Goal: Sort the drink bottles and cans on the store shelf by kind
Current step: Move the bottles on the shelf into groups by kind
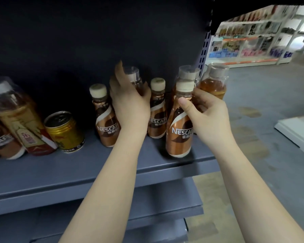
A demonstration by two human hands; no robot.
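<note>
Two bare forearms reach up from the lower edge toward the grey shelf (63, 172), the landmark for everything below. At the shelf's far left stands a blurred Nescafé bottle (2, 141), with a tea bottle (23, 123) bearing a red and cream label leaning against it. Just right of that sits a gold can (65, 132), upright. Further right, toward the shelf's middle, a copper Nescafé bottle (104, 118) stands with a cream cap. The left hand (130, 104) comes next, its grip clamped around a clear-capped bottle of brown drink (134, 79) at the back of the shelf. Beside it stands another Nescafé bottle (157, 111). At the shelf's right front edge, the right hand (205, 116) has its grip clamped on a Nescafé bottle (180, 127), thumb across its neck. Behind it stands a clear-capped bottle (187, 74), and past the shelf's right end, an amber tea bottle (213, 83), touching the right fingers.
</note>
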